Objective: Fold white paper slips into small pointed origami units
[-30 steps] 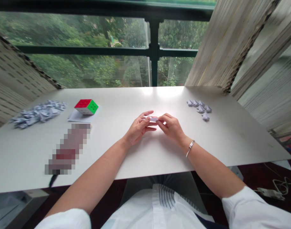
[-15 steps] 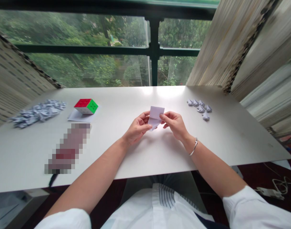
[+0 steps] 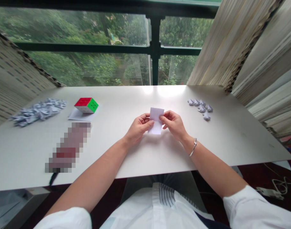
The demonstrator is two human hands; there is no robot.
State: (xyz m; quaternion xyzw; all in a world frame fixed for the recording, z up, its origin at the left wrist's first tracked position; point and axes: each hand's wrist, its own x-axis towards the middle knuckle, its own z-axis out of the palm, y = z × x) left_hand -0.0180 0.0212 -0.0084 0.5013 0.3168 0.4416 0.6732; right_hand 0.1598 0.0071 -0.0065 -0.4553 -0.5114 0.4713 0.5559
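Observation:
A small white sheet of paper [image 3: 156, 122] is held up over the middle of the table, its face towards me and a faint crease across it. My left hand [image 3: 138, 128] pinches its left edge, thumb in front and fingers behind. At the right edge, near the middle, the thumb and fingers of my right hand [image 3: 173, 123] grip the same paper. The fingertips behind the sheet are partly hidden. Over to the right lie several small folded paper pieces [image 3: 202, 108].
A large heap of folded paper pieces [image 3: 39, 112] lies on the white table [image 3: 145, 162] at far left. Beside it a puzzle cube [image 3: 87, 105] rests on white paper sheets [image 3: 76, 115]. A blurred oblong object [image 3: 67, 148] with a dark strap lies nearer. The window [image 3: 93, 66] stands behind.
The paper's lower part, folded at an angle before, now lies opened out flat and hangs lower. My left thumb has moved up the sheet; my right hand stays at its right edge.

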